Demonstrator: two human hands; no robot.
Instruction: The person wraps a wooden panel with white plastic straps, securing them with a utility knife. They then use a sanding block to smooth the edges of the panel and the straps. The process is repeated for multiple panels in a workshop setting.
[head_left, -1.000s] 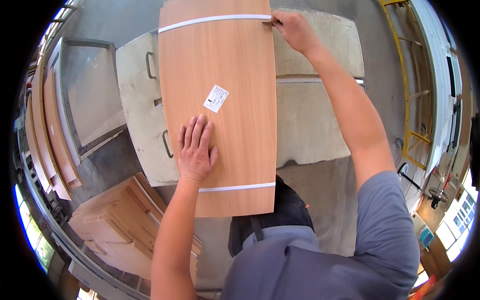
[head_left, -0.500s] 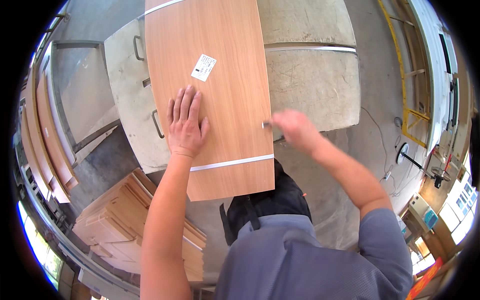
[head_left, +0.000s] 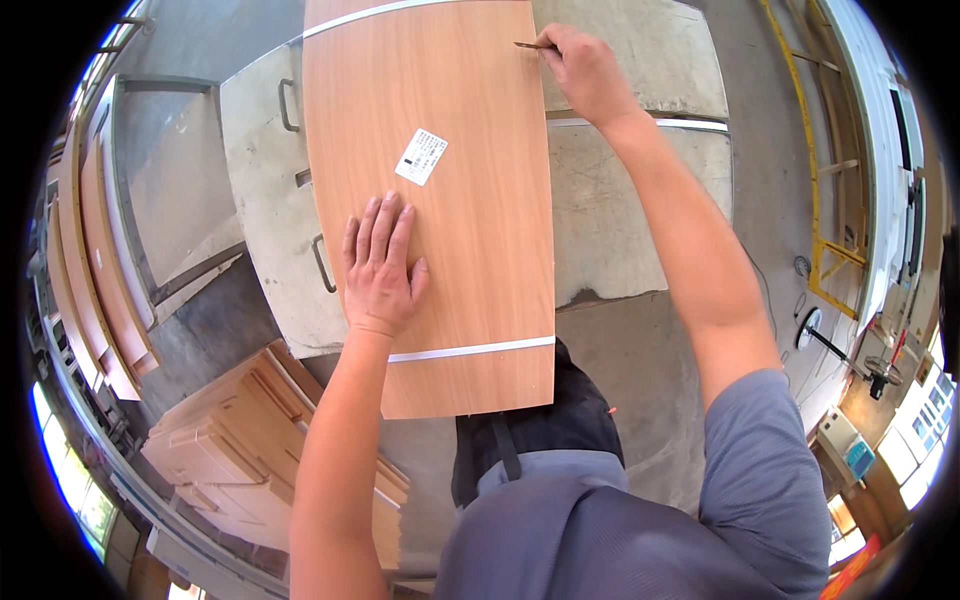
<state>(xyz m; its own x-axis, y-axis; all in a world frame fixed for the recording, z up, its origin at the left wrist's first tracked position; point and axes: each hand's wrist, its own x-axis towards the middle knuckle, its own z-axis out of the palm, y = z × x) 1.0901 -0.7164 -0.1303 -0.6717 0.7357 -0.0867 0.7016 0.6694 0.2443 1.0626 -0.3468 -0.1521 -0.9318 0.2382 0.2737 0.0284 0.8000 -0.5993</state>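
A long wood-grain board [head_left: 470, 200] lies lengthwise in front of me, bearing a white printed label [head_left: 421, 157]. One white strap [head_left: 470, 349] crosses its near end and another white strap [head_left: 385, 11] its far end. My left hand [head_left: 383, 268] rests flat on the board just below the label, fingers stretched out. Over the far right edge, my right hand [head_left: 590, 75] is closed around a small thin dark tool, perhaps a blade [head_left: 525, 45], whose tip points left over the board. Most of this tool is hidden in the fingers.
Beneath the board is a worn pale surface [head_left: 640, 200] with metal handles [head_left: 323, 264] on its left. Stacked wooden panels [head_left: 235, 440] stand at the lower left, more long boards [head_left: 95, 270] at the far left. A yellow metal frame [head_left: 800, 120] stands at the right.
My right hand has moved far up along the board's right edge with the small tool. The left hand stays flat on the board; the whole view has shifted slightly.
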